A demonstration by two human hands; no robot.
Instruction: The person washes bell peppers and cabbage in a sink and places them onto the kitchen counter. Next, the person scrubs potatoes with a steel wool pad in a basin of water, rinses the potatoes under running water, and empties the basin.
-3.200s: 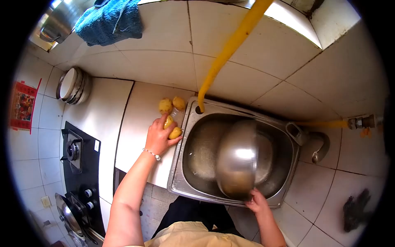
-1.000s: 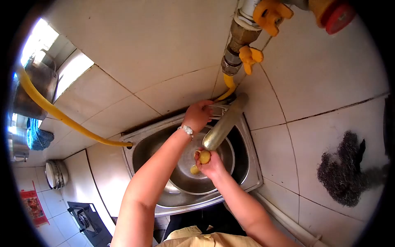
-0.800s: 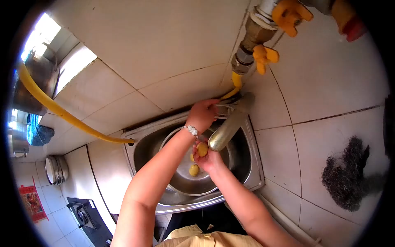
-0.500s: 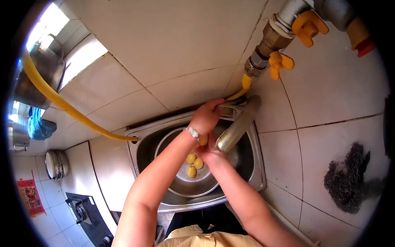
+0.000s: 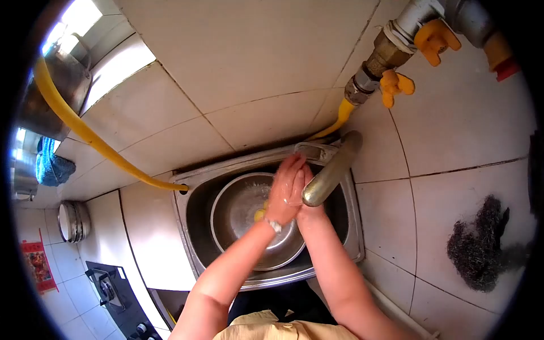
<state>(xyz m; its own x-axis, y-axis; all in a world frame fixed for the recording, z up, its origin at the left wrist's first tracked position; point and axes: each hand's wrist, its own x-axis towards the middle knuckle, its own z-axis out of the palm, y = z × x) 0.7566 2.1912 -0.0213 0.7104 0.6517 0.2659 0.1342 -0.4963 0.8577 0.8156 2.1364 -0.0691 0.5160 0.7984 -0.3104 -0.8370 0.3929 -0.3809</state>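
Under the metal faucet [image 5: 333,171], my left hand [image 5: 285,192] lies over my right hand, its fingers stretched forward. My right hand [image 5: 308,195] is against it, close to the spout; its palm and most of its fingers are hidden. Whether anything is between the palms cannot be seen. Clear water shows over the hands. Below them, a round metal basin [image 5: 229,212] sits in the steel sink [image 5: 182,218]. Yellow potatoes [image 5: 260,215] in the basin are mostly hidden behind my left hand and wrist.
A yellow hose [image 5: 105,148] runs to the sink's left corner. Valves with orange handles [image 5: 395,86] are at upper right. A dark wiry scrubber [image 5: 479,246] hangs on the right wall. Stacked bowls [image 5: 73,222] and a black stove [image 5: 113,294] are at left.
My left hand has come down from beside the faucet's base onto my right hand. The potato seen earlier in my right hand is out of sight. The basin's potatoes are now more covered.
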